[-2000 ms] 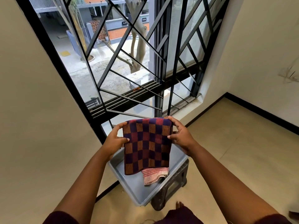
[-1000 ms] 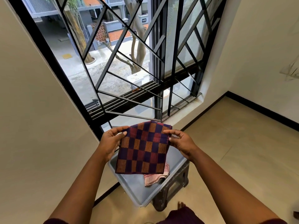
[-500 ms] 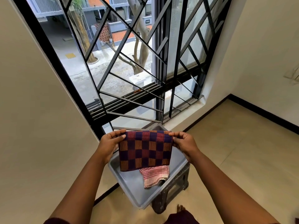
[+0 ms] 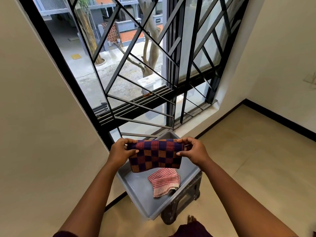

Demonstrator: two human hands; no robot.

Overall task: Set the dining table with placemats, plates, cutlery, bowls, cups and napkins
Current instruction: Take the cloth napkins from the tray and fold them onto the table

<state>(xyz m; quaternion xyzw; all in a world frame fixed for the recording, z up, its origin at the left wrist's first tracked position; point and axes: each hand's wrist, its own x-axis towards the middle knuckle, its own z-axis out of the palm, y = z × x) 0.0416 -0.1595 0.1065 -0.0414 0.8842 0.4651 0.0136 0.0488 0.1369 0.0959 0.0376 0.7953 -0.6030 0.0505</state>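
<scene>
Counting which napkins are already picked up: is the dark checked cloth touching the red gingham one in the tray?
Cannot tell. In the head view the dark checked cloth, held by both hands, overlaps the red gingham cloth's top edge, hiding any gap.

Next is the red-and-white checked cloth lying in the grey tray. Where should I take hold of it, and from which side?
Probably pinch the red-and-white checked cloth from above at its raised, bunched edge nearest the person. It lies crumpled and flat on the grey tray floor, so a side approach would meet the tray walls. Both hands, left and right, currently hold the dark checked cloth, so free one first.
</scene>
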